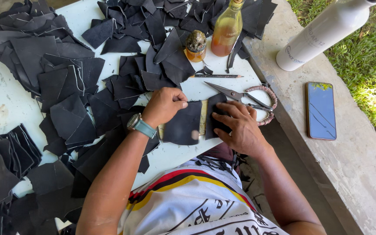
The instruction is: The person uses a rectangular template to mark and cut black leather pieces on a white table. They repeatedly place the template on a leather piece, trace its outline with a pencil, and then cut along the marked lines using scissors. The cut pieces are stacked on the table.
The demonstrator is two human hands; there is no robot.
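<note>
While left hand [165, 105], curled, pins black piece [182, 123] near table [5, 100] front edge: flatten right hand [236, 124], seemingly empty, on strip [216, 114].

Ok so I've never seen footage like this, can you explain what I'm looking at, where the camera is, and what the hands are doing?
The camera sits on a person's head, looking down at their own two bare hands. The left hand, with a wristwatch, rests closed on a dark fabric piece. The right hand presses flat on a smaller dark piece. Both lie on a white table strewn with black offcuts. Nearby are scissors, a pencil, an amber bottle and a small jar. A phone lies on the concrete ledge.
</note>
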